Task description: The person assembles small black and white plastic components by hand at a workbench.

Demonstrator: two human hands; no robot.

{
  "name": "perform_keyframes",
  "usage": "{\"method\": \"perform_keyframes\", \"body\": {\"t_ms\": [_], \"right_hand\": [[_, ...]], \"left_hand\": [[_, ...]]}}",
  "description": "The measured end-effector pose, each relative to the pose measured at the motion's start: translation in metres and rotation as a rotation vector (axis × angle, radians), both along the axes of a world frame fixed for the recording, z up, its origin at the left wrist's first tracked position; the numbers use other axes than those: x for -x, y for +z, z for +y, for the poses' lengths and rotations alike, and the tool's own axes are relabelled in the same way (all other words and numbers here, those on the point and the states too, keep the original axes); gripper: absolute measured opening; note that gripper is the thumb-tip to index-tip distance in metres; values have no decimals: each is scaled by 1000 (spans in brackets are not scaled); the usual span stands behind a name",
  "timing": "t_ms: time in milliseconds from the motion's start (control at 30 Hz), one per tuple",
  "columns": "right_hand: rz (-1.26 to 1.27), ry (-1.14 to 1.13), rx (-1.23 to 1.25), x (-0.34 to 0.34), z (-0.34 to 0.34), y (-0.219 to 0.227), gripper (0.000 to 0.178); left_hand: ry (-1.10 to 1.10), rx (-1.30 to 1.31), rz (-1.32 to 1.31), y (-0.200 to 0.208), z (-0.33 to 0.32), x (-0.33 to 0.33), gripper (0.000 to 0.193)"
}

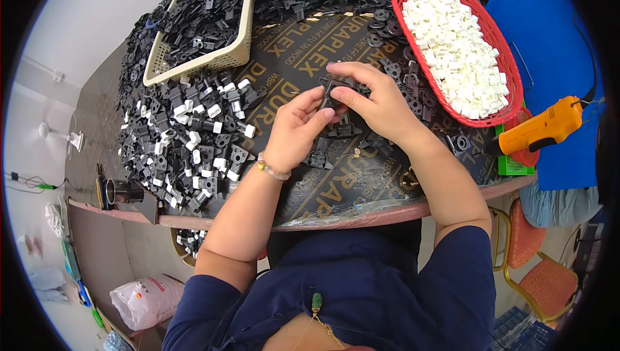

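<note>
Small black plastic part (336, 90) at mid-desk, pinched between both hands. Left hand (298, 128) closed on its lower left side, thumb and fingers clamped. Right hand (378, 102) gripping it from the right, fingertips pressed on top edge. Dark round desk (361, 189) with printed board surface. More loose black parts (336, 141) lie just under the hands. Left: heap of black parts with white inserts (194, 138). Beige slotted basket (242, 34), full of black parts, upper left. Red oval mesh basket (510, 67), filled with small white blocks (455, 47), just right of right hand. Orange glue gun (539, 128) beyond it, on a green stand.
</note>
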State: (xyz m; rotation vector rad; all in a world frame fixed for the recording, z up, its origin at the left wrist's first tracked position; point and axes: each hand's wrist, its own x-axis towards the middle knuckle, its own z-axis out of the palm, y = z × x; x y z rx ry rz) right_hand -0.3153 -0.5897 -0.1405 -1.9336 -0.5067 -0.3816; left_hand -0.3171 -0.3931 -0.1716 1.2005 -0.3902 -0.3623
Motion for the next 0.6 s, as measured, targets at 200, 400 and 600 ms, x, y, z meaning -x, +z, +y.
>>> {"method": "perform_keyframes", "body": {"t_ms": [200, 400, 600], "right_hand": [[309, 31, -16, 8, -11, 15, 29], [359, 70, -2, 10, -20, 35, 20], [11, -958, 755, -6, -160, 28, 24]], "left_hand": [[126, -263, -113, 3, -3, 1, 22], [126, -214, -114, 3, 2, 3, 19], [198, 77, 48, 2, -1, -8, 16]]}}
